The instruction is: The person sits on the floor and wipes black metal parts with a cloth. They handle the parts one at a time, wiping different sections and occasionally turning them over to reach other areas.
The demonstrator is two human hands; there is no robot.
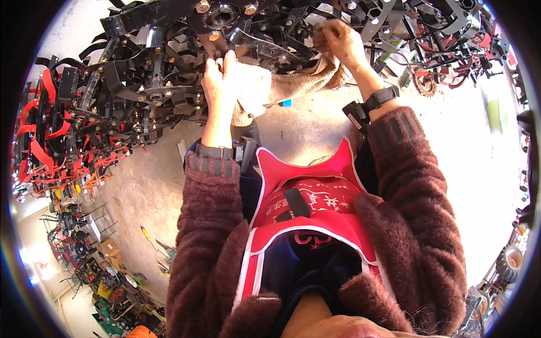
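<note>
- Beige cloth (301, 85) hung at the upper middle of the frame, stretched between both hands, just below the black tiller-blade assembly (149, 76).
- Left hand (218, 84) had its grip pinched on the cloth's left end; right hand (342, 46) looked closed around the other end, fingertips too blurry to say more.
- I'd call it light, soft and floppy, not slippery, nothing to break; the bunched ends seemed the best hold, away from metal edges.
- Surface below was pale concrete floor (132, 188), sun-glared toward the right.
- Room was cluttered: red curved blades (42, 155) at left, cardboard box (111, 248) lower left, tyre (510, 265) lower right.
</note>
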